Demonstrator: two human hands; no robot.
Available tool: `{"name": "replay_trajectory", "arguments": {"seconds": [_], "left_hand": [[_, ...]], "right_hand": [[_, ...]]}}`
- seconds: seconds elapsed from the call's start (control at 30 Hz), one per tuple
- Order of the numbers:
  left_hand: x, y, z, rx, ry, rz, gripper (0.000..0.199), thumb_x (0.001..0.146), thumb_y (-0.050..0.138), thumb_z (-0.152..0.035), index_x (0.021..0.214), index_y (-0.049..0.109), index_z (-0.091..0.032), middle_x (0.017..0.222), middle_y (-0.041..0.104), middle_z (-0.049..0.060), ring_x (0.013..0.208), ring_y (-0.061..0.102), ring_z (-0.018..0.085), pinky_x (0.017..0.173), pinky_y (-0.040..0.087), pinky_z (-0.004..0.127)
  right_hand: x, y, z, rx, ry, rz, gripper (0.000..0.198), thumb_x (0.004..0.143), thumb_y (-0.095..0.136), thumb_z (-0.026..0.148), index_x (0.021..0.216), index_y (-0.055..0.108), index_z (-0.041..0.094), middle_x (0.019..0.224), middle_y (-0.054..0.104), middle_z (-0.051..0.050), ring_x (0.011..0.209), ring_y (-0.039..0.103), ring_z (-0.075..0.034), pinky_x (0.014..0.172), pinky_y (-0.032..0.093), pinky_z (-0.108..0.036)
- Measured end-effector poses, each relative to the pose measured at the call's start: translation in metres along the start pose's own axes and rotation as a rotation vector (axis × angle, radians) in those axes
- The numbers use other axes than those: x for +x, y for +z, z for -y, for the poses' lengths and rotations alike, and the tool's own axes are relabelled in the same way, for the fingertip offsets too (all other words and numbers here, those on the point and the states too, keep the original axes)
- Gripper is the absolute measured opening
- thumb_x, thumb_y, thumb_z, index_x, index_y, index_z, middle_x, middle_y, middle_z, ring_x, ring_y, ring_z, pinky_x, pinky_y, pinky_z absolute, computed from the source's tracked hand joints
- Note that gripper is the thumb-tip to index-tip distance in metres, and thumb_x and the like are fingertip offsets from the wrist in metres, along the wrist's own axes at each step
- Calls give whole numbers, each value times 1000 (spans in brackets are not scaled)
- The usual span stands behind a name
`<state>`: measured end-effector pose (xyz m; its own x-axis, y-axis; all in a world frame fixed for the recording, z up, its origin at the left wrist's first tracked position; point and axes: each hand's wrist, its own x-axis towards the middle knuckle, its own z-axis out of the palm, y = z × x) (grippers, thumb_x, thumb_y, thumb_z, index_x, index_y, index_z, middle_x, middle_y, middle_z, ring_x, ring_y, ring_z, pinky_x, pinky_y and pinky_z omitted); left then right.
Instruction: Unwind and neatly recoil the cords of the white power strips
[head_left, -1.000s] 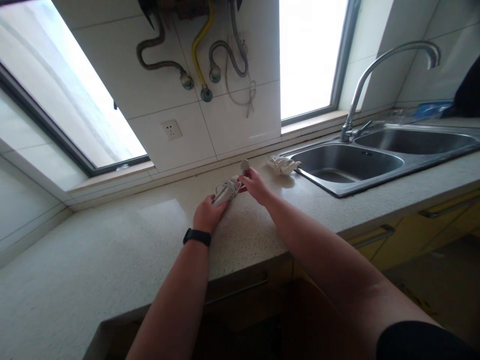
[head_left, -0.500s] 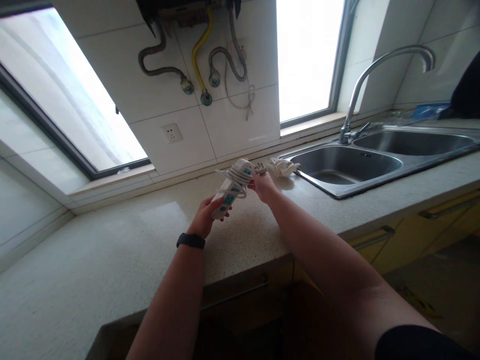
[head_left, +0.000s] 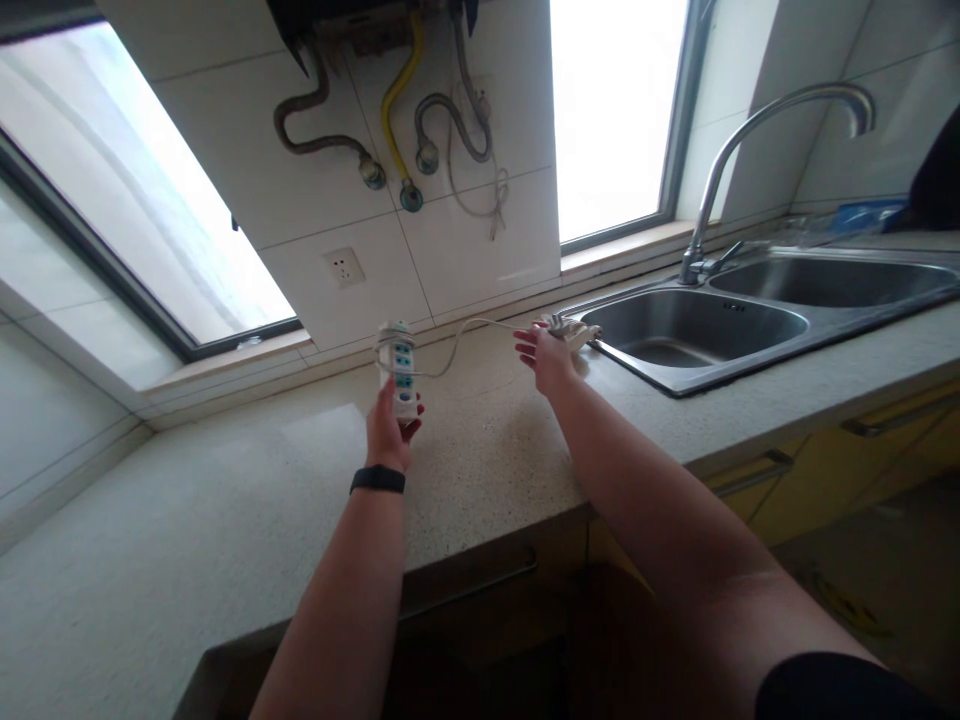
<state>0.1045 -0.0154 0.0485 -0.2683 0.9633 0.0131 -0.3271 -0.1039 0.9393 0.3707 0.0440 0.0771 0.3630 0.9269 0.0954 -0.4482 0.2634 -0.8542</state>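
Note:
A white power strip with blue-green sockets is gripped at its lower end by my left hand, its fingers wrapped round it above the counter. Several turns of white cord are wound about the strip's upper part. One loose length of the cord runs across to my right hand. There, the grey-pronged plug is held at the thumb side, while the other fingers stretch out to the left. Just behind that hand, beside the sink, lies a second white bundle, partly hidden.
The speckled counter extends to both sides. At the right are a double steel sink and a tall tap. A wall socket is set in the tiles, below pipes and a yellow hose.
My left hand has moved left with the power strip, which now stands more upright. My right hand has shifted right with the plug, and a stretch of cord has come unwound between them.

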Motion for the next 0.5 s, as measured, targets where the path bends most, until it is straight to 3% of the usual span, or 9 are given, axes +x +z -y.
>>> {"name": "replay_trajectory", "arguments": {"seconds": [0.13,0.23,0.37,0.43,0.5], "left_hand": [[-7,3,-9,-204,-15,124,60,70,70,-65,111,64,-21,95,64,3,70,63,11,47,45,17],[-12,6,-7,-136,26,261,58,74,70,-62,109,65,-16,93,65,5,67,63,12,48,46,18],[-17,8,1,62,137,424,53,81,66,-55,112,66,-11,93,68,10,66,62,14,49,43,19],[-18,8,3,180,181,478,49,82,67,-52,110,67,-11,91,68,10,66,62,14,51,41,20],[-20,9,4,293,191,516,47,79,70,-51,105,69,-11,90,69,10,68,62,14,55,42,21]], "right_hand": [[-6,6,-4,-36,57,87,44,89,59,27,129,43,22,120,64,-6,77,63,-13,61,47,-25],[-14,10,-4,-93,132,197,58,82,65,26,134,39,23,133,55,-9,87,65,-18,63,51,-28],[-22,11,-7,-222,172,337,78,80,68,28,145,26,32,141,48,-10,86,67,-21,64,52,-31],[-23,10,-8,-291,185,428,71,85,64,33,146,26,34,136,52,-10,85,67,-21,65,52,-32],[-23,9,-9,-364,207,498,54,91,56,45,140,37,30,126,59,-10,84,67,-22,64,51,-32]]}}
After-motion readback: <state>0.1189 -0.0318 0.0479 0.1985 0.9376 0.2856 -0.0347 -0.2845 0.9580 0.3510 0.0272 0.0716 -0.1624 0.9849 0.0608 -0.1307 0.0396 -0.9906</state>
